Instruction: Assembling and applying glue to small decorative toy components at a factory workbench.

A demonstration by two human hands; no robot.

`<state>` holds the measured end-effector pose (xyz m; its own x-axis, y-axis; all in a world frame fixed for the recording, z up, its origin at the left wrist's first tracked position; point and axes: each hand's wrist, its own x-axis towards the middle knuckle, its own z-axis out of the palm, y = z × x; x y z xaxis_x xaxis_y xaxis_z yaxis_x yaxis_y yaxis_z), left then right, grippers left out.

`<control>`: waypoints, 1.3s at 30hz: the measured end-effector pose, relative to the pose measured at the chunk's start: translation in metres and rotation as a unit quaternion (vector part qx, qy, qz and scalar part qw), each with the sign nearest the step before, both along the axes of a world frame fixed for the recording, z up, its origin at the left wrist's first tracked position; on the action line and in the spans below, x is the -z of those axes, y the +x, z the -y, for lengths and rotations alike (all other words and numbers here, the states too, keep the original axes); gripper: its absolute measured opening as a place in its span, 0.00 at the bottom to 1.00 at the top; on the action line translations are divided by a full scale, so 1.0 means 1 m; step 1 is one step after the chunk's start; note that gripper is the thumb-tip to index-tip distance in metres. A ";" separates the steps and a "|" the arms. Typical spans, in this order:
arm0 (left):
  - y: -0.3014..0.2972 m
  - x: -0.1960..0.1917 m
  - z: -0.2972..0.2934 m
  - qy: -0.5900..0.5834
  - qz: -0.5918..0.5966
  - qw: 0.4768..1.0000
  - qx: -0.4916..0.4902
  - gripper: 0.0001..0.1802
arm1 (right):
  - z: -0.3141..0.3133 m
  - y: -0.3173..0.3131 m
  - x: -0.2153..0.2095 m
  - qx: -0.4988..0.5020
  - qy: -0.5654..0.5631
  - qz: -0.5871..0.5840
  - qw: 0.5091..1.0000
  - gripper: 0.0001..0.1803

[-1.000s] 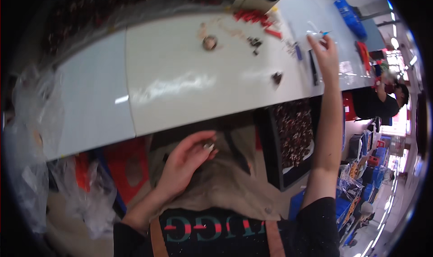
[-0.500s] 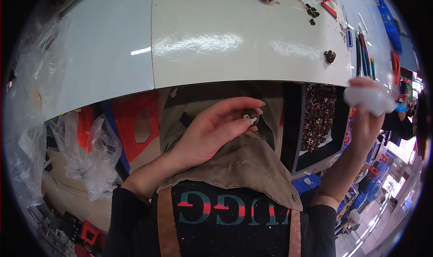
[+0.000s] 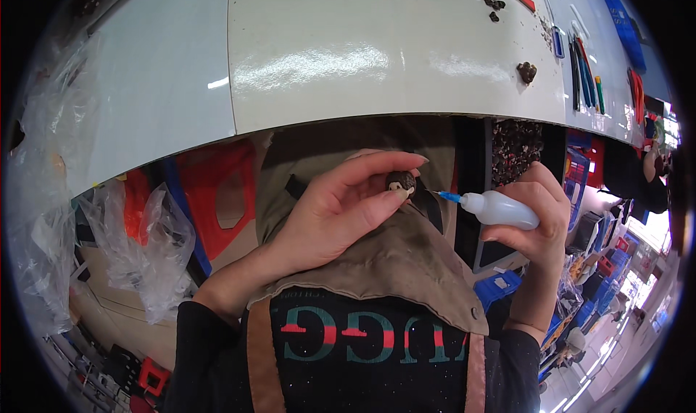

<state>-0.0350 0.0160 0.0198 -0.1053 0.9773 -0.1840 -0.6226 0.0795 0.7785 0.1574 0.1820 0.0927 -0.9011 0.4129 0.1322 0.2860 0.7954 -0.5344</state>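
Left hand [image 3: 330, 217] pinching a small round dark-brown figurine piece with a pale face [image 3: 400, 182] between thumb and fingertips, held in the air below the near edge of the glossy white worktable [image 3: 362, 58], over the tan apron [image 3: 391, 268]. Right hand [image 3: 533, 217] clenched around a small translucent white squeeze bottle with a blue nozzle [image 3: 496, 209], nozzle tip pointing at the figurine piece and just beside it. Far right corner of the worktable strewn with a dark brown lump [image 3: 527, 71] and a row of coloured pens [image 3: 586, 72].
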 end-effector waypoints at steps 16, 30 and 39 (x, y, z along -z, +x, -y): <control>-0.001 0.004 0.002 0.023 -0.012 1.000 0.000 0.20 | 0.004 -0.007 0.000 -0.009 0.007 0.021 1.000 0.27; 0.001 0.008 0.004 0.005 -0.014 1.000 0.005 0.19 | 0.010 -0.012 -0.014 -0.055 0.106 0.058 0.991 0.29; 0.005 0.011 0.005 0.000 0.028 0.999 0.019 0.20 | 0.016 -0.015 -0.021 -0.059 0.156 0.072 0.983 0.26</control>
<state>-0.0303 0.0111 0.0092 -0.0570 0.9802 -0.1894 -0.6615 0.1050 0.7426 0.1422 0.1664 0.1141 -0.9587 0.2645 0.1043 0.2372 0.9463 -0.2198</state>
